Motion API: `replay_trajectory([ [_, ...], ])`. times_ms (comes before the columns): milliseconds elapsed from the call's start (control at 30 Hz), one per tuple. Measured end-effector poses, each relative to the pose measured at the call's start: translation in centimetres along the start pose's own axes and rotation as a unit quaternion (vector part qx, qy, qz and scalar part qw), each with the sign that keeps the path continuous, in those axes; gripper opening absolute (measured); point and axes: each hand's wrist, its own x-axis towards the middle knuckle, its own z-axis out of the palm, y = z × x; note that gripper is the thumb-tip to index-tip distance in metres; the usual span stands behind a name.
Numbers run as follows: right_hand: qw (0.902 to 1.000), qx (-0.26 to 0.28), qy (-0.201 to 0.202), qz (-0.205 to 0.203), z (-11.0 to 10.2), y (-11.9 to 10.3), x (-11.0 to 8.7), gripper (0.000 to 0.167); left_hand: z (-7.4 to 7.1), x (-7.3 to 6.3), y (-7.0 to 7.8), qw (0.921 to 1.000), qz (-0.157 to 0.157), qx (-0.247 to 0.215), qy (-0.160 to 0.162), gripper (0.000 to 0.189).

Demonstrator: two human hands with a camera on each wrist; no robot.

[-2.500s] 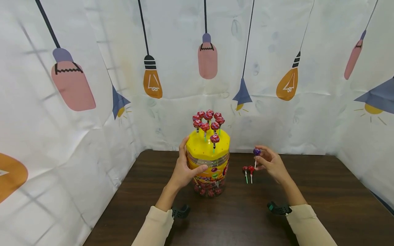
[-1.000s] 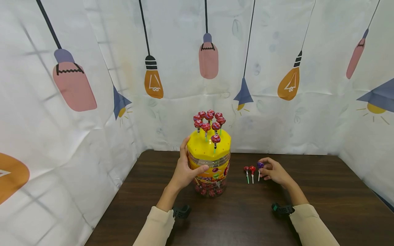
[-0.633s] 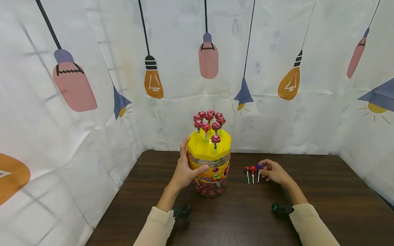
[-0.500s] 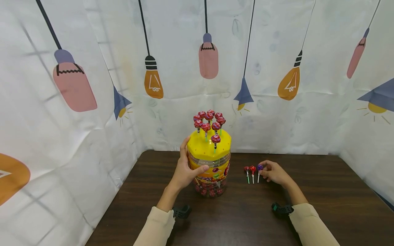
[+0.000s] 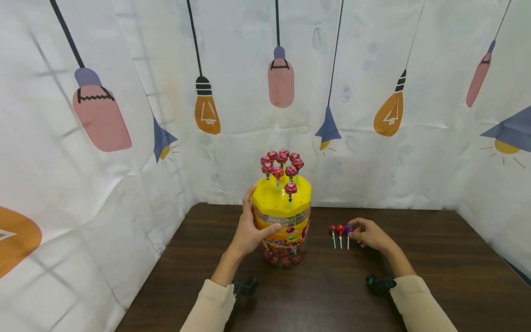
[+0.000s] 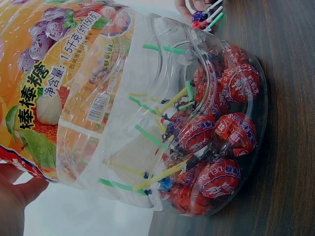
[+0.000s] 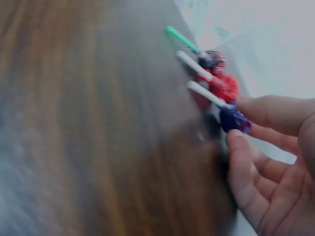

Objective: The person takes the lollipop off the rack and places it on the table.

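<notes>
My left hand [image 5: 248,233] grips the side of a clear plastic candy jar [image 5: 279,242] with a yellow lid [image 5: 267,203], thumb across its front label. Several red-wrapped lollipops [image 5: 277,172] stand upright in the lid. Through the jar wall in the left wrist view, more wrapped lollipops [image 6: 220,178] lie at the bottom. Right of the jar, my right hand [image 5: 370,234] pinches the purple head of a lollipop [image 7: 234,119] between thumb and fingers, low at the table. Beside it lie a bright red lollipop [image 5: 340,229] with a white stick and a darker red lollipop [image 5: 332,228] with a green stick.
Everything stands on a dark brown wooden table [image 5: 315,295]. A white cloth backdrop [image 5: 240,161] printed with lamps hangs behind the table and along its sides. Each wrist wears a dark band [image 5: 379,282].
My right hand has brought the purple lollipop down to the table and then edged it left, close against the two red ones. The left hand and the jar stay put.
</notes>
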Motion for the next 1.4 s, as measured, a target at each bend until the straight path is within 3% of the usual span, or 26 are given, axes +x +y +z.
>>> replay_trajectory([
  [300,0.9993,0.021,-0.03,-0.002,-1.9,-1.1,-0.9,0.058,-0.1,-0.2,-0.2,1.0,-0.002,0.003,0.002,0.11],
  [667,0.9893,0.051,0.028,-0.133,-2.4,-7.4,-2.8,0.041,-0.1,0.0,0.0,1.0,0.003,0.008,0.0,0.113],
  [900,0.9705,0.097,0.057,-0.213,-0.6,-11.7,-4.2,0.029,0.0,-0.2,-0.1,0.9996,-0.021,0.011,0.012,0.118],
  [1067,0.947,0.155,0.067,-0.273,1.3,-14.0,-4.7,0.023,0.1,0.0,-0.2,0.9998,-0.014,-0.01,0.003,0.109],
  [1200,0.9275,0.195,0.073,-0.31,2.6,-15.6,-5.1,0.024,0.0,0.0,-0.4,0.9999,-0.014,-0.004,-0.001,0.106],
  [1400,0.9094,0.216,0.08,-0.346,4.1,-17.7,-5.7,0.03,0.0,-0.1,-0.7,0.9999,-0.013,-0.005,-0.009,0.105],
])
